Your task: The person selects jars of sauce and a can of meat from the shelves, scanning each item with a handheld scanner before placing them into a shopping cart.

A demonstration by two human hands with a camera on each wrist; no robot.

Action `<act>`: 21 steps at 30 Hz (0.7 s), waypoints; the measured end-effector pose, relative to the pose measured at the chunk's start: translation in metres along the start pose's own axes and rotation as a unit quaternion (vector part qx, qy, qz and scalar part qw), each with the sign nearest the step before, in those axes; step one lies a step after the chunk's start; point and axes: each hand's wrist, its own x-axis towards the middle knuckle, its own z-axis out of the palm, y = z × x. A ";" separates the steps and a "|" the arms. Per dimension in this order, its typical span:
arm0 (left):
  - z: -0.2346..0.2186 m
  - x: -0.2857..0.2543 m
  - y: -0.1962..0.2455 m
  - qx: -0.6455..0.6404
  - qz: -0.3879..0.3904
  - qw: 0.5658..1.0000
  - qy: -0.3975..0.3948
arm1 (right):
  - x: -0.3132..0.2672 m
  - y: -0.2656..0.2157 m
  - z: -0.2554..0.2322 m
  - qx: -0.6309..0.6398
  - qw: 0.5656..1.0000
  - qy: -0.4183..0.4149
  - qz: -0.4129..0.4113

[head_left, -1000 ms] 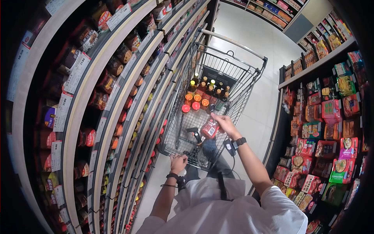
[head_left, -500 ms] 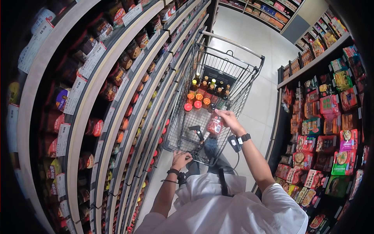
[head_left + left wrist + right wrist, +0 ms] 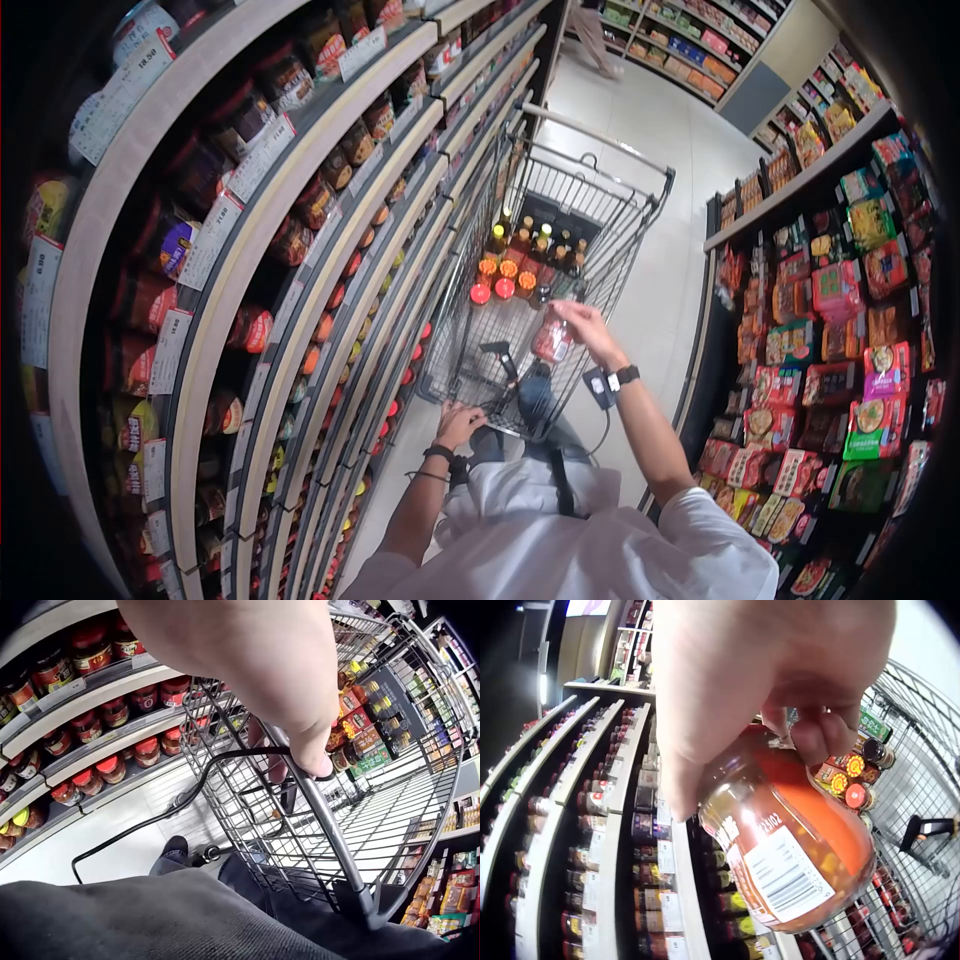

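My right hand (image 3: 583, 328) grips a glass jar (image 3: 552, 340) of red sauce by its top, over the cart's basket. In the right wrist view the jar hangs tilted, its barcode label (image 3: 787, 877) facing the camera; the fingers hide its lid. My left hand (image 3: 460, 425) holds the near rim bar of the shopping cart (image 3: 326, 817), thumb on one side and fingers on the other. A black cable (image 3: 176, 814) runs along that hand at the bar. Several sauce bottles and jars (image 3: 505, 282) stand grouped toward the cart's handle end.
A black handheld scanner (image 3: 505, 362) sits in the cart's near part. Shelves of jars (image 3: 290, 240) line the left side closely. Packaged foods (image 3: 835, 290) fill the right-hand display. A person's legs (image 3: 593, 40) show at the aisle's far end.
My head view has shifted, so the cart and shelves sit lower in the picture. The jar stays in my right hand above the basket. Another person's legs have come into view.
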 end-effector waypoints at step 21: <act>0.031 0.070 0.049 0.170 -0.372 0.908 0.091 | 0.287 0.374 -0.043 -0.183 0.944 0.140 0.235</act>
